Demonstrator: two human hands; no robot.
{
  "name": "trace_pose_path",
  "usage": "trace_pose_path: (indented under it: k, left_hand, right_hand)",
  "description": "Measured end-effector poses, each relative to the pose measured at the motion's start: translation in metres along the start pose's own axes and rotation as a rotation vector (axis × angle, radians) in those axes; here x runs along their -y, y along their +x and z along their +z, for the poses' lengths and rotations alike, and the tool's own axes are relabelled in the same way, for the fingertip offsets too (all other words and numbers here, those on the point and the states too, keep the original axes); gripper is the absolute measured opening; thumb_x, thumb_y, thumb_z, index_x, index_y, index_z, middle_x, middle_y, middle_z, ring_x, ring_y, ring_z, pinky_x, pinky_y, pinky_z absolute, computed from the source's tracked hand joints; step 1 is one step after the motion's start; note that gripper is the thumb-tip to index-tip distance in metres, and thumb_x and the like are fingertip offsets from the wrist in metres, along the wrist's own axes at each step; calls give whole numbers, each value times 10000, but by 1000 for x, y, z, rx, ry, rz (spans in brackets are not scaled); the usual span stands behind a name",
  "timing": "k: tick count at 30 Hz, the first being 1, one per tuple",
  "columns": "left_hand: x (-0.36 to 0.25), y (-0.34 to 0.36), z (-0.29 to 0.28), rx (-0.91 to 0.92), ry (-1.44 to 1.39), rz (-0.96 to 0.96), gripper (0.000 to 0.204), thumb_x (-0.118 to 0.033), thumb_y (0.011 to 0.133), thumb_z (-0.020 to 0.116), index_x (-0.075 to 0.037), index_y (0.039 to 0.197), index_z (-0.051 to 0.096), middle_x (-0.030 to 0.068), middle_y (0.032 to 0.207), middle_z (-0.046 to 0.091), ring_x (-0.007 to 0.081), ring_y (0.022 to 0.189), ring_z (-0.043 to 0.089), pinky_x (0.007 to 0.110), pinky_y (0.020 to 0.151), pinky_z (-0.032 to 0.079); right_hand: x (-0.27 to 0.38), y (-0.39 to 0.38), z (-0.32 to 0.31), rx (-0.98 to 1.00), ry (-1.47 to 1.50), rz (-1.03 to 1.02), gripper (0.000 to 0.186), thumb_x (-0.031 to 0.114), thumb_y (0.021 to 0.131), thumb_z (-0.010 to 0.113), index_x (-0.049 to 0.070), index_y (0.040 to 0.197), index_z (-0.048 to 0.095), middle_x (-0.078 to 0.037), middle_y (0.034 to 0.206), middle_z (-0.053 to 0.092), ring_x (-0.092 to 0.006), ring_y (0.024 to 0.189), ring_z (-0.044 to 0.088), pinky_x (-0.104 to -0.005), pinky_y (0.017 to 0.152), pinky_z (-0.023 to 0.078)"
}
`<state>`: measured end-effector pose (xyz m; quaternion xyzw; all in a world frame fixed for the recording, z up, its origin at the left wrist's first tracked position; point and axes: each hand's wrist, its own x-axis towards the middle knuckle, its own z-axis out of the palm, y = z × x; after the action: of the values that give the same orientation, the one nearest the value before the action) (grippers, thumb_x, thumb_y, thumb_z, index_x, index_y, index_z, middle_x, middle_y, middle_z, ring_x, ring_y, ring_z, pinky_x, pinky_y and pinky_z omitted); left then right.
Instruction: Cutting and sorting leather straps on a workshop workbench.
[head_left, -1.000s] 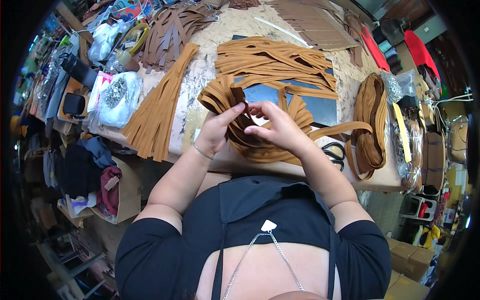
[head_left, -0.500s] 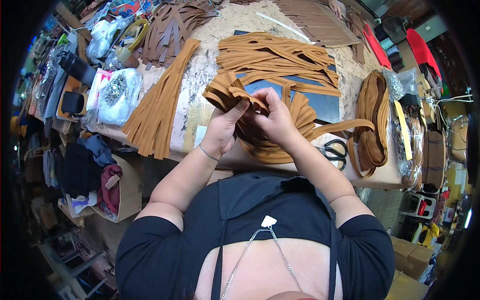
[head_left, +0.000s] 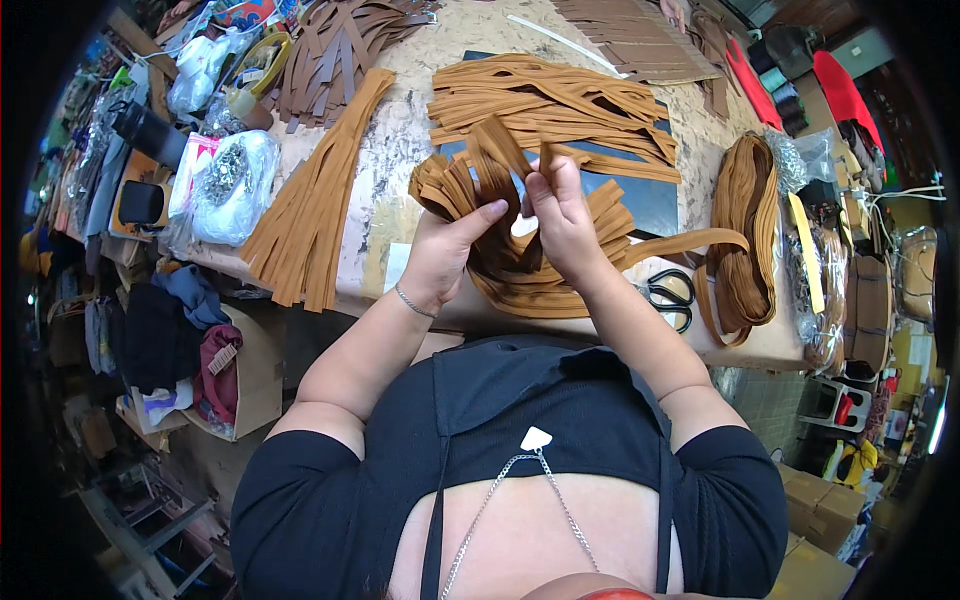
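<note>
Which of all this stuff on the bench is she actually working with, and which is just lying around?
In use: left hand, right hand, tan strip bundle held in both.

Lying about: scissors, looped tan strips, flat tan strips, dark brown strips, plastic bags.

On the worktable (head_left: 400, 215) – a bundle of suede strips (head_left: 310, 215) lies left, the scissors (head_left: 668, 297) right – behind them, 1 strip pile (head_left: 550, 100).

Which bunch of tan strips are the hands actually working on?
The looped bunch of tan strips at the table's near edge: both the left hand and right hand grip it. The other bundles lie untouched.
</note>
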<state>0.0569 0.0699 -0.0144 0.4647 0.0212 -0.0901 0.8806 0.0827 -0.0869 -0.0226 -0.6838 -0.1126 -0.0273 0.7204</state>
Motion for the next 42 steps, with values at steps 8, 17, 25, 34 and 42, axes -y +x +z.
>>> trace_pose_path:
  k: [8,17,25,34,42]
  left_hand:
    - [7,-3,-2,14,64,31,361,9,859,677,-24,1206,579,47,1111,644,135,974,623,272,856,494]
    - [7,1,0,28,-20,-14,233,-119,930,644,-33,1146,629,45,1109,646,140,994,616,289,862,493]
    - [0,1,-6,52,-194,-174,454,-331,905,680,-61,1251,568,50,1200,614,163,1138,561,329,945,468]
    - [-5,0,0,84,-117,-114,351,-75,911,649,-26,1251,572,73,1175,643,179,1064,621,336,942,498]
    - [-6,2,-1,12,-48,-62,327,-41,906,644,-19,1225,576,73,1176,640,175,1088,608,314,942,485]
  right_hand:
    - [1,0,-2,8,-69,-63,86,153,982,565,69,993,549,14,889,557,-62,764,482,-228,683,414]
    - [-5,-2,-8,157,-254,-222,192,146,887,693,42,1004,583,-30,894,566,-146,790,538,-267,760,463]
    - [10,-12,-6,144,-22,94,275,135,924,654,22,1132,515,-52,1022,594,-130,914,565,-273,833,467]
    - [6,-6,-5,113,6,86,220,84,923,645,20,1114,556,-39,1008,641,-90,920,569,-263,828,477]
    - [9,-11,-9,-3,348,249,330,69,945,607,41,1247,476,-48,1018,605,-121,934,573,-260,841,472]
